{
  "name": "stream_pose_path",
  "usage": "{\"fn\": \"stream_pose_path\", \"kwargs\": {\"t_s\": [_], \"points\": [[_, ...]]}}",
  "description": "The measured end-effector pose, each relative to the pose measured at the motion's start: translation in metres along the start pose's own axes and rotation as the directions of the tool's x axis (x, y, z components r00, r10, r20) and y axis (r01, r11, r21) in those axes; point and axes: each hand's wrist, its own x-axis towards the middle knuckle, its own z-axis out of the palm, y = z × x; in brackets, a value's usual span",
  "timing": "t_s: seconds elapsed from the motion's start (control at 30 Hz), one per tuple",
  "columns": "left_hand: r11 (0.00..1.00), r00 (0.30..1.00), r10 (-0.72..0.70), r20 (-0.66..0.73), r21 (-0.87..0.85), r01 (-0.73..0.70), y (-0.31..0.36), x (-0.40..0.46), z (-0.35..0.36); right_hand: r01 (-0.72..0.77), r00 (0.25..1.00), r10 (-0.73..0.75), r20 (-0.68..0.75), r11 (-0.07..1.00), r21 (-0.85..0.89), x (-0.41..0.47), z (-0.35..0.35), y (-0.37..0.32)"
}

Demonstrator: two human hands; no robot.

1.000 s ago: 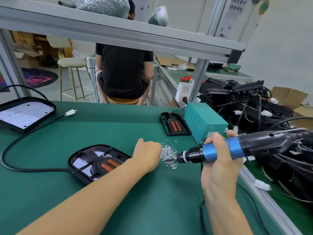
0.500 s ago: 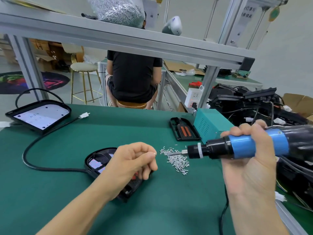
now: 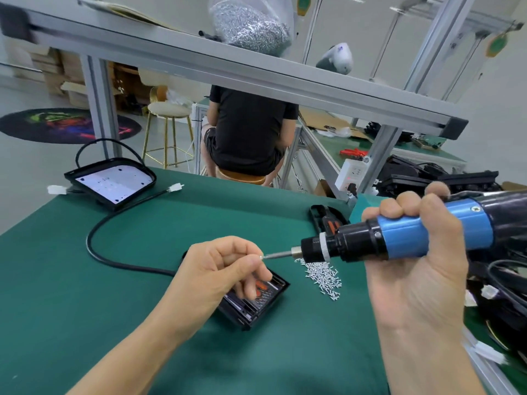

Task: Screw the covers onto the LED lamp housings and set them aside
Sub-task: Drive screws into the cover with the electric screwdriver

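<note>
Right hand [image 3: 413,269]: fingers wrapped tight round the blue-and-black electric screwdriver [image 3: 399,240], held level above the green desk [image 3: 114,295]. Left hand [image 3: 216,269]: fingertips pinching a small silver screw [image 3: 261,256] at the bit tip. Black LED lamp housing [image 3: 256,303]: on the desk under the left hand, beside a loose pile of silver screws [image 3: 322,277].

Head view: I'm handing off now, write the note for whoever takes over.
Left hand: fingers pinch a screw at the driver's bit.
Right hand: grips the electric screwdriver, held level above the mat.
Lamp housing lies under the left hand, loose screws beside it. Another housing sits far left.
Done: screw picked up.
Left: seat it on the bit, drive the screws, set the lamp aside.
</note>
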Motion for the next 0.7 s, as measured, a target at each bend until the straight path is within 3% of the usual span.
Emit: {"fn": "stream_pose_path", "kwargs": {"t_s": [0.37,0.7], "points": [[0.999,0.998,0.012,-0.058,-0.047,-0.015,0.002,-0.008,-0.009,-0.007,0.998,0.010,0.063,0.999,-0.046,-0.004,0.013,0.012],[0.999,0.993,0.016,-0.117,0.054,-0.010,-0.001,-0.011,-0.016,0.011,0.997,-0.007,0.080,0.999,-0.050,-0.010,0.008,0.029]]}}
